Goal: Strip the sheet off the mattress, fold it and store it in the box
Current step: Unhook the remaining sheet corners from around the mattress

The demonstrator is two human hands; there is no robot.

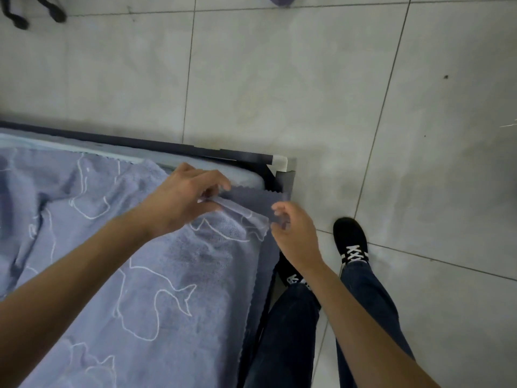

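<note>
A blue-grey sheet [145,264] with white whale outlines lies rumpled over the mattress [195,163], whose pale edge shows along the far side. At the bed's near corner my left hand [181,203] pinches a folded edge of the sheet between thumb and fingers. My right hand [293,233] is just to its right, fingers curled on the sheet's corner flap that hangs over the bed's edge. The box is not in view.
A dark metal bed frame [246,161] ends in a grey corner post [285,169]. My legs in dark jeans and black shoes [351,239] stand beside the bed on a grey tiled floor [307,79]. Black chair feet [56,15] show at top left.
</note>
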